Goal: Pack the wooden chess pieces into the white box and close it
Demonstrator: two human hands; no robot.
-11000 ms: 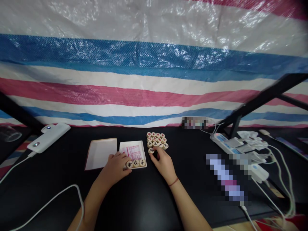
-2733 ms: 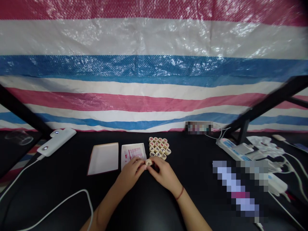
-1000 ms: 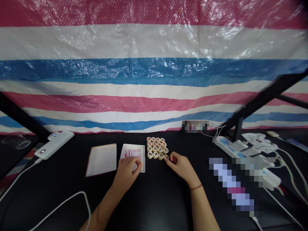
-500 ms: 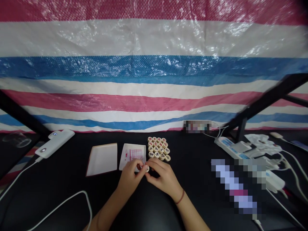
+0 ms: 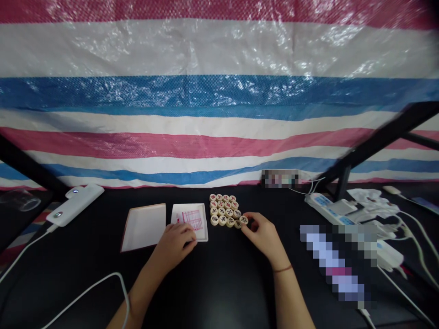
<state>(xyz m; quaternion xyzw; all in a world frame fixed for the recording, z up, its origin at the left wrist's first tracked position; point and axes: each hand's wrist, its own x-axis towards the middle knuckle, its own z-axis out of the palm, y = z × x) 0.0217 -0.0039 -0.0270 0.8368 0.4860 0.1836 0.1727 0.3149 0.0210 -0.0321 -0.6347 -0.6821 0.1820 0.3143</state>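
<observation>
At the front right corner of a block of Chinese chess pieces (image 5: 222, 212), my right hand (image 5: 264, 235) pinches one cream chess piece (image 5: 243, 220) with a black character between thumb and fingers. That piece partly covers its neighbour; whether it rests on it or stands beside it, I cannot tell. The block has red characters in the back rows and black in the front rows. My left hand (image 5: 175, 244) lies over the front left part of a shallow white box (image 5: 202, 236), fingers loosely bent and thumb apart. Inside the box is a folded sheet with red lines (image 5: 192, 219).
An open box lid (image 5: 146, 226) lies left of the box. A white device (image 5: 75, 205) with a cable (image 5: 116, 274) is at the left. Power strips (image 5: 329, 208) with plugs and cables, plus a blurred long object (image 5: 332, 260), lie at the right. A striped sheet (image 5: 219, 128) hangs behind.
The hands have parted. My right hand has carried the chess piece rightward to the block's front right corner, and my left hand has drawn back left over the box.
</observation>
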